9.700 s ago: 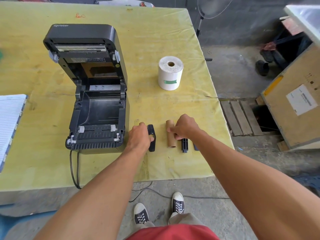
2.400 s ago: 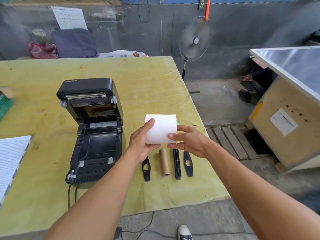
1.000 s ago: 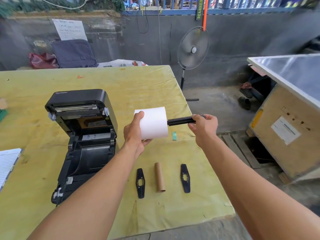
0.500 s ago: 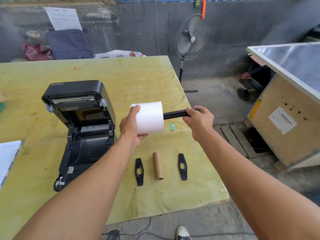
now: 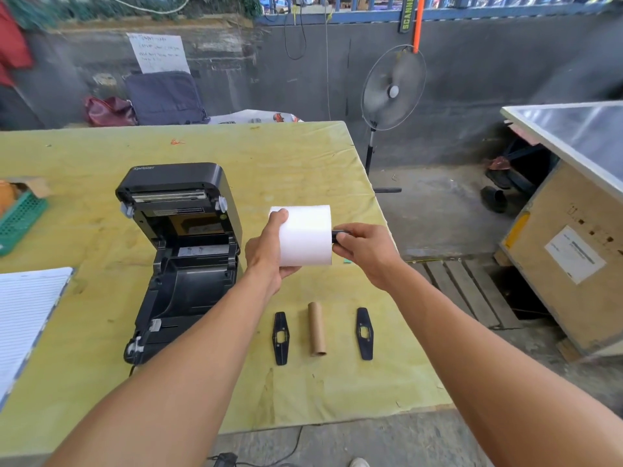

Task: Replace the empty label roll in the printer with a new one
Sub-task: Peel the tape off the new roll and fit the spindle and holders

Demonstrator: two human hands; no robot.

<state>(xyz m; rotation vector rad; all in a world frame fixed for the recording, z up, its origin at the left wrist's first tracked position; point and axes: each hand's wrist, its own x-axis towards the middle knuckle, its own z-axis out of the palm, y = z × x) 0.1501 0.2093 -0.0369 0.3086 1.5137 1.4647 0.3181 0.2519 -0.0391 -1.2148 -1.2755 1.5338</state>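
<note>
A new white label roll [image 5: 306, 235] is held sideways above the yellow table [image 5: 84, 382], with my left hand [image 5: 268, 252] gripping its left end. My right hand [image 5: 365, 252] grips the black spindle [image 5: 338, 235], of which only a short end sticks out of the roll's right side. The black printer [image 5: 183, 251] stands to the left with its lid open and its bay bare. On the table near me lie the brown cardboard core [image 5: 317, 328] and two flat black roll guides [image 5: 280, 337] [image 5: 364, 333], one on each side of it.
A lined notepad [image 5: 23, 318] lies at the left edge and a green basket [image 5: 20, 217] sits further back. A small green tape scrap [image 5: 347, 262] lies under the roll. A standing fan [image 5: 392, 85] and a wooden crate [image 5: 569, 264] stand right of the table.
My right hand has pushed the black spindle leftward into the roll's core. Much less of the spindle shows than half a second ago. My left hand still holds the roll.
</note>
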